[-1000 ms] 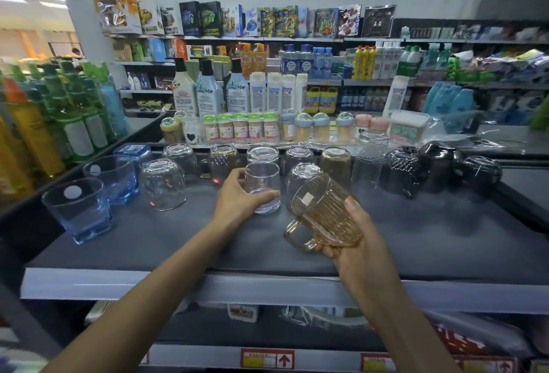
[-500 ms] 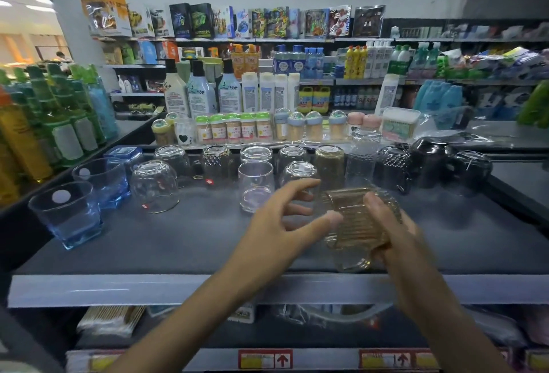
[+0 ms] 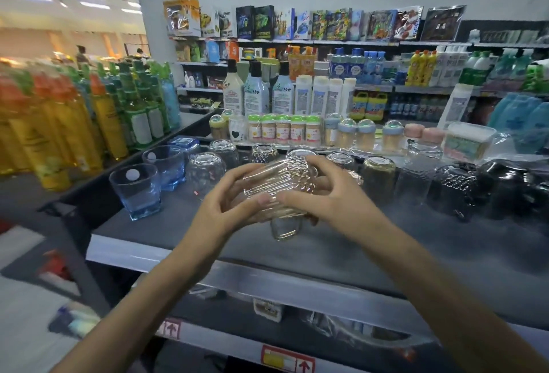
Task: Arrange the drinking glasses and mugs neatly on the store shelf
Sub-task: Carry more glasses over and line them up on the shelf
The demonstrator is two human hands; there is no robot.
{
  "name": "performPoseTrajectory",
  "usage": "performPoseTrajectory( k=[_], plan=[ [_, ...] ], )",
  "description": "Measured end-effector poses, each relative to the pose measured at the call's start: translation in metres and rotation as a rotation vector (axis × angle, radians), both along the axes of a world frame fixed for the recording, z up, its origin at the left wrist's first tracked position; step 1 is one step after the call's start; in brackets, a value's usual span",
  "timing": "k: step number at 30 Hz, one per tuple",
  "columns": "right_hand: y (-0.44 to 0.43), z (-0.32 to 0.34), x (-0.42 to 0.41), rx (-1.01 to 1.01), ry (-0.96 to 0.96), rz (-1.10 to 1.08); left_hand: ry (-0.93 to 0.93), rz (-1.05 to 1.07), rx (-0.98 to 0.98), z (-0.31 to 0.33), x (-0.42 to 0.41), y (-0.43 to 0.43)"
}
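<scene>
Where we work: shelf (image 3: pixel 416 254), dark grey top with a pale front edge.
Bottles (image 3: pixel 89 123): yellow and green, packed along the left side.
Back row: clear glasses (image 3: pixel 205 170) stand upside down, side by side; an amber glass (image 3: pixel 378 176) is upturned right of the middle; black mugs (image 3: pixel 505 185) sit at the right end.
Blue glasses (image 3: pixel 136 191): two, upright, near the left edge, one behind the other.
Left hand (image 3: pixel 225 209): we curl its fingers round the left end of the mug (image 3: pixel 276 191), thumb laid across the front.
Right hand (image 3: pixel 326 197): fingers arch over the top of the mug, a little spread; its thumb meets the left thumb.
Mug: amber ribbed glass, on its side between both hands, over the shelf's front middle, before the back row.
Handle (image 3: pixel 285 228): points down; we cannot tell whether it touches the shelf.
</scene>
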State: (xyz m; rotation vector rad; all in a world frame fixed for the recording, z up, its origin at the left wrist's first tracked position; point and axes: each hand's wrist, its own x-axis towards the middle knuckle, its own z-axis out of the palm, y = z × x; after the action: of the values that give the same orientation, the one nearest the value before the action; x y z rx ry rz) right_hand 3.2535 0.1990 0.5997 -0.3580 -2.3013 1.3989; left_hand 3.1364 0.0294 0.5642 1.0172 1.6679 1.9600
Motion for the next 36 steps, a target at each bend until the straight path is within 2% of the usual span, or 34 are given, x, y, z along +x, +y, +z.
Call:
performPoseTrajectory(
  k=[8, 12, 20, 27, 36],
  plan=[
    [-0.030, 0.035, -0.087, 0.670, -0.198, -0.126, 0.126, 0.290, -0.129, -0.014, -0.050, -0.015],
    [-0.031, 0.037, -0.125, 0.847, -0.318, -0.164, 0.175, 0.320, -0.208, -0.023, -0.071, -0.004],
    [-0.012, 0.018, -0.169, 0.932, -0.512, -0.249, 0.127, 0.252, -0.273, -0.037, -0.106, 0.013],
    [-0.012, 0.006, -0.179, 0.874, -0.554, -0.298, 0.139, 0.239, -0.293, -0.044, -0.121, 0.024],
    [-0.017, -0.001, -0.175, 0.935, -0.529, -0.378, 0.109, 0.210, -0.295, -0.053, -0.125, 0.032]
  ],
)
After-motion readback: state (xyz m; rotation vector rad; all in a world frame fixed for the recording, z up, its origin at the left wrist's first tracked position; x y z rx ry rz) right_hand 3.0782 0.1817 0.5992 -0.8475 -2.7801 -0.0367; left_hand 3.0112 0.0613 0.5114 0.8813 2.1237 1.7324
